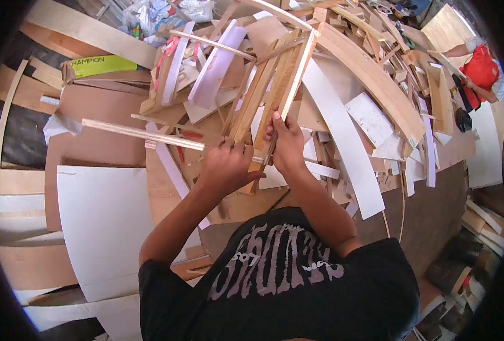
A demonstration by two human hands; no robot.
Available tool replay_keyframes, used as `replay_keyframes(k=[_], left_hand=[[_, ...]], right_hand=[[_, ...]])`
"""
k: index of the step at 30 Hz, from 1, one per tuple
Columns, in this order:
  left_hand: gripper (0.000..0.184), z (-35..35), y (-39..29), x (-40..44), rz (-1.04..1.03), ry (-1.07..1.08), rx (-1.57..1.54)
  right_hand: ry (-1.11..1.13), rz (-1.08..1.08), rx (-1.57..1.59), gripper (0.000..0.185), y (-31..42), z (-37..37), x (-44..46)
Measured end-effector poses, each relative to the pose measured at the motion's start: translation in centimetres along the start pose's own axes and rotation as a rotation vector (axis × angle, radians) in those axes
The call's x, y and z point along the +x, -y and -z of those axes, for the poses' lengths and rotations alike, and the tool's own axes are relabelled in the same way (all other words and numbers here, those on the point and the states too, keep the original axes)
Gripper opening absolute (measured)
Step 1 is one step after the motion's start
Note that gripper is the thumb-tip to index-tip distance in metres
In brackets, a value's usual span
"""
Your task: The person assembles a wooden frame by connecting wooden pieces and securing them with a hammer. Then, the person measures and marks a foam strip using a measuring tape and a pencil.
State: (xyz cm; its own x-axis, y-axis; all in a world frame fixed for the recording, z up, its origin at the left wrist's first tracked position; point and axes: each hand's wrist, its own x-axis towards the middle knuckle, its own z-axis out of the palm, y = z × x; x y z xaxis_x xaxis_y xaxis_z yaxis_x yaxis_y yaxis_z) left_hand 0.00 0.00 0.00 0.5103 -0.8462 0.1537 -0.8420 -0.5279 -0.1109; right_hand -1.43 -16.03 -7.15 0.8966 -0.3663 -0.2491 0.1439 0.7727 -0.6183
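My left hand (226,162) is closed over a thin pale wooden strip (144,133), which sticks out to the left. The strip's other end runs under my fingers toward the right hand. My right hand (288,142) grips the near part of a long, narrow wooden frame (298,77), its thumb along the edge. The frame slants away from me, with brown boards (263,96) between its sides. How the strip and frame meet is partly hidden by my fingers. A red-handled tool (192,134) lies just beyond my left hand.
A white board (101,227) lies at left, near a green-yellow piece (104,66) lettered "HAMPION". Long curved strips (343,142) and wood offcuts fill the right side. Plastic bags (166,14) lie at the back. Another person in red (480,74) is at far right.
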Motion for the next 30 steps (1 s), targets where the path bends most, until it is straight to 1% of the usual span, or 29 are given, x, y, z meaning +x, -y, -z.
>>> replay_keyframes(k=[2,3,5,6,8,9,13,15,19,22,24,25,26,28,30], left_hand=[[0.047,-0.5,0.0,-0.3,0.024,-0.030,0.036],[0.047,-0.4,1.1,0.0,0.005,-0.017,0.065],[0.045,-0.7,2.1,-0.1,-0.061,-0.098,0.087],[0.045,-1.0,1.7,0.2,-0.068,-0.108,0.062],[0.045,-0.6,2.5,0.6,-0.103,-0.207,-0.008],[0.045,-0.5,2.7,0.7,-0.111,-0.205,-0.009],[0.046,0.2,3.4,1.0,-0.088,-0.238,-0.026],[0.047,1.0,3.8,1.4,-0.077,-0.233,-0.030],[0.049,2.3,4.4,2.7,-0.072,-0.296,-0.067],[0.050,3.1,4.5,3.9,-0.079,-0.336,-0.082],[0.050,3.9,4.1,4.6,-0.092,-0.356,-0.077],[0.050,4.5,3.8,4.8,-0.076,-0.322,-0.063],[0.051,4.9,3.6,5.0,-0.062,-0.284,-0.051],[0.051,5.5,3.4,5.6,-0.075,-0.284,-0.044],[0.052,5.6,3.1,6.2,-0.096,-0.279,-0.039]], right_hand=[[-0.001,0.010,0.013,0.027,-0.3,0.1,-0.2],[0.002,0.016,0.050,0.027,-0.7,-0.7,0.5],[-0.008,-0.015,0.008,0.027,-0.5,-1.3,0.5],[0.049,-0.013,-0.031,0.031,0.1,-0.4,0.6],[0.068,0.005,-0.066,0.032,0.1,-0.3,0.9],[0.087,0.008,-0.107,0.034,0.1,-0.5,0.9],[0.109,0.012,-0.068,0.037,0.6,-1.5,1.0],[0.167,0.042,-0.072,0.037,1.1,-2.4,1.0],[0.239,0.060,-0.066,0.038,2.7,-3.3,1.6],[0.316,0.059,-0.137,0.038,3.9,-2.9,1.5],[0.296,0.093,-0.299,0.042,4.7,-2.5,0.3],[0.303,0.099,-0.297,0.042,4.8,-2.3,-0.1],[0.297,0.155,-0.288,0.045,4.7,-1.9,-0.6],[0.295,0.235,-0.266,0.054,4.8,-1.2,-1.3],[0.297,0.277,-0.283,0.056,4.7,-0.5,-1.2]])
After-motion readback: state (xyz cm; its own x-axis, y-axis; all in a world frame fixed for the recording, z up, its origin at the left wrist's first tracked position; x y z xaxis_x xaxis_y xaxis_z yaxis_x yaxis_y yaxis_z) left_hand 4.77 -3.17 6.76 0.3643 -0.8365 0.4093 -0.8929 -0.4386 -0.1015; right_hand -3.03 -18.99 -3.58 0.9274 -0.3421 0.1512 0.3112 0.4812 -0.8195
